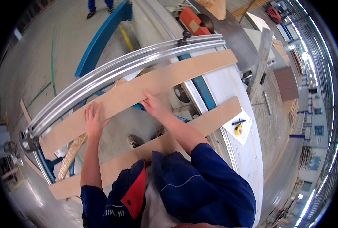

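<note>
A long tan wooden board (133, 90) lies at a slant beside the aluminium fence rail (100, 74) of a sliding-table machine. My left hand (95, 121) rests on its near-left part, fingers spread over the top face. Farther right, my right hand (153, 105) grips the board's near edge, some fingers on top and the rest hidden. Close to my body, a second tan board (218, 116) runs roughly parallel, partly covered by my right forearm and jacket. Between the boards the floor and shoes (132, 141) show.
On the white machine table (247, 159) lie a paper sheet (245, 133), a black pen (238, 122) and a yellow tape measure (238, 130). A black clamp knob (185, 37) tops the fence. Beyond stand an orange machine part (193, 21) and a blue curved arm (100, 40). Another person's legs (99, 5) are far off.
</note>
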Motion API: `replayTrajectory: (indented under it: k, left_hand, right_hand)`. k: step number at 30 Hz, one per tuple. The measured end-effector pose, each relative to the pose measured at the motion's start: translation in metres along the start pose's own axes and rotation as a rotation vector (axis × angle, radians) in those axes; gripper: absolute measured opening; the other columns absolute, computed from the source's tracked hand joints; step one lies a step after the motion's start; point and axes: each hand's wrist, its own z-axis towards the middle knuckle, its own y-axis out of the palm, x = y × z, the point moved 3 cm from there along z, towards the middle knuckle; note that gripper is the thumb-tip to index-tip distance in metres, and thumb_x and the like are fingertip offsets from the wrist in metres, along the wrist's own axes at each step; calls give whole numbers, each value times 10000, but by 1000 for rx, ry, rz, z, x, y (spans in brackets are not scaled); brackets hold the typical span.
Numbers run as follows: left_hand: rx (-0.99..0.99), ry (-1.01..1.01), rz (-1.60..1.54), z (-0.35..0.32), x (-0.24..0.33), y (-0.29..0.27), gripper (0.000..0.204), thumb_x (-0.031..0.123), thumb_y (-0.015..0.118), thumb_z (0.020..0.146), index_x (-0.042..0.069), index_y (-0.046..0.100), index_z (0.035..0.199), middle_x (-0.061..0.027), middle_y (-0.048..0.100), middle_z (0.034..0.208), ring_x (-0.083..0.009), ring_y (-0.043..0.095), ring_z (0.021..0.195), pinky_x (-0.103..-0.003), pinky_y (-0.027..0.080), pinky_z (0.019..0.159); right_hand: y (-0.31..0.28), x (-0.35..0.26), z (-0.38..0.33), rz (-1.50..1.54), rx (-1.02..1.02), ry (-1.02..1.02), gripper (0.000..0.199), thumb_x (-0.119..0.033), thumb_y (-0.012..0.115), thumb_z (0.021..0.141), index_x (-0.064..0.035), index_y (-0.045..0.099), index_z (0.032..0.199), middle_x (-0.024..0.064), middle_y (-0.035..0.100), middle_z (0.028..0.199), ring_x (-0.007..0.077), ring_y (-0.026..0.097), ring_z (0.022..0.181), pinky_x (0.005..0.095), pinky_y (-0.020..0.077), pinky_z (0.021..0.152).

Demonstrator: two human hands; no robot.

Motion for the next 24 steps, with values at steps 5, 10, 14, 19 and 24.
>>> replayTrajectory:
  k: [5, 10, 14, 19, 24]
  left_hand:
    - [19, 14, 27, 9, -5, 4, 926, 303, 901, 719, 218, 495, 1547, -152, 429, 1593, -377, 386, 1470, -525, 304, 1228]
    - [27, 29, 28, 17, -12, 5, 920, 289, 885, 739, 219, 479, 1562, -152, 428, 1596, -392, 391, 1459, -529, 318, 1211]
    - [31, 24, 47, 23, -16, 5, 904, 305, 874, 753, 216, 480, 1562, -152, 427, 1597, -399, 389, 1459, -531, 318, 1209]
    - [10, 29, 53, 28, -17, 4, 879, 332, 859, 777, 220, 481, 1563, -155, 426, 1597, -401, 388, 1462, -534, 311, 1209]
    - [29, 13, 73, 26, -14, 7, 855, 353, 846, 807, 197, 479, 1564, -172, 442, 1581, -399, 400, 1458, -541, 306, 1201]
  right_hand:
    - [20, -10, -4, -175, -13, 100, 415, -276, 519, 1109, -37, 487, 1448, 149, 605, 1410, 275, 609, 1298, 440, 506, 1131]
    - [24, -18, -1, -340, -12, 252, 447, -369, 556, 1090, -31, 526, 1381, 149, 649, 1310, 265, 666, 1173, 437, 570, 1042]
    - [21, -23, 16, -490, 17, 292, 453, -418, 597, 1064, -24, 576, 1286, 115, 661, 1141, 254, 687, 1044, 437, 612, 949]
    - [17, -23, 25, -513, 39, 344, 446, -420, 618, 1052, -18, 587, 1240, 105, 626, 1048, 272, 688, 1001, 438, 621, 914]
    - [25, -28, 16, -547, 10, 312, 576, -485, 658, 1000, 2, 550, 1287, 132, 606, 1116, 274, 673, 974, 427, 621, 865]
